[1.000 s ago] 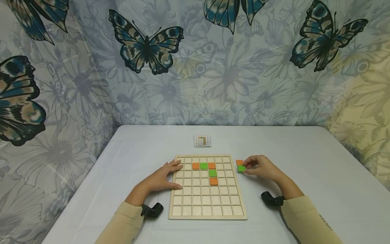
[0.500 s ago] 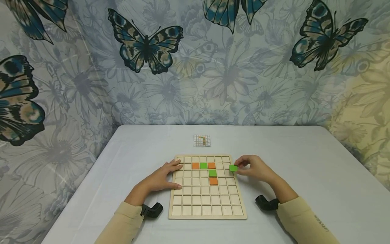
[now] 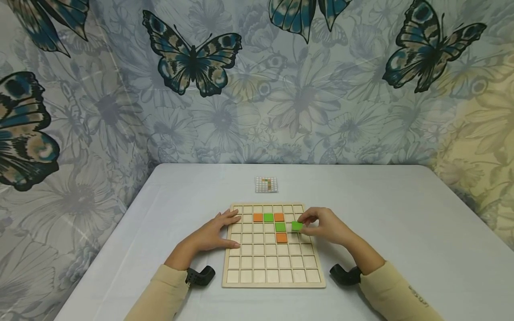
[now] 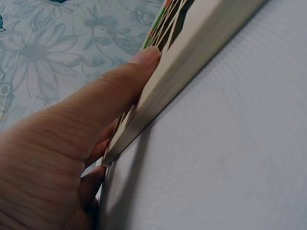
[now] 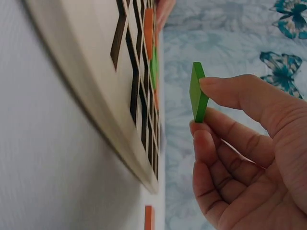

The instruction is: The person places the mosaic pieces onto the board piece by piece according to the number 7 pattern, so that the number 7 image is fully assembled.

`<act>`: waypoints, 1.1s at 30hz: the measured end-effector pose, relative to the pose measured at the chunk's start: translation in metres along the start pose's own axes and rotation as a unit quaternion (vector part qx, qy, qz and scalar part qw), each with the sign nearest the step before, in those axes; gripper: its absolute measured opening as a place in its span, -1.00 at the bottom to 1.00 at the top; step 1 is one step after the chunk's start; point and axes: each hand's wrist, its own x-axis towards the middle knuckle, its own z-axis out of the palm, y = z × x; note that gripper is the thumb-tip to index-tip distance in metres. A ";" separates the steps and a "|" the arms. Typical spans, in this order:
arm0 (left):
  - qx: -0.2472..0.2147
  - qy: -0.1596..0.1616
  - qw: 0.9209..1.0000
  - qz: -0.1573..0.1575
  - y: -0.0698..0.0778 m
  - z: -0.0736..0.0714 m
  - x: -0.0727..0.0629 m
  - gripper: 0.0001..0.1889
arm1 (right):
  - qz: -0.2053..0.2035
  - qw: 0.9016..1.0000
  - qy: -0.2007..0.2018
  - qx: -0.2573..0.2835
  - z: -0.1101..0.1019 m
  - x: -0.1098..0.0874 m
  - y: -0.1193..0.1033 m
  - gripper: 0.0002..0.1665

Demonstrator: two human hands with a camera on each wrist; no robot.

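My right hand [image 3: 327, 226] pinches a green square tile [image 3: 296, 226] between thumb and fingers above the right side of the wooden grid board [image 3: 273, 286]. In the right wrist view the tile [image 5: 197, 93] is held clear of the board, thumb on one edge and fingertips opposite. My left hand [image 3: 213, 232] rests on the board's left edge, thumb and fingers spread; in the left wrist view the thumb [image 4: 115, 88] lies along the rim. Set in the grid are an orange tile [image 3: 258, 217], a green tile [image 3: 268, 217] and several others, forming a row that turns downward.
A small printed card [image 3: 266, 185] with a coloured grid pattern lies behind the board. One orange tile [image 5: 149, 218] lies on the white table beside the board; in the head view the right hand hides it. A butterfly-patterned cloth [image 3: 265, 111] hangs behind the table.
My right hand has carried the green tile leftward from beside the orange tile on the table to above the board. The left hand has stayed in place.
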 end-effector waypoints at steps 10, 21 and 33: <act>0.004 0.001 1.000 0.002 0.001 -0.001 0.000 -0.13 | -0.021 0.999 -0.036 0.022 0.012 -0.001 -0.014 -0.78; 0.007 0.000 1.000 0.004 0.000 0.000 0.000 -0.13 | -0.015 0.994 -0.095 0.050 0.021 -0.003 -0.023 -0.79; 0.006 0.002 1.000 0.006 0.001 0.000 0.000 -0.13 | -0.029 0.993 -0.110 0.045 0.029 -0.004 -0.022 -0.80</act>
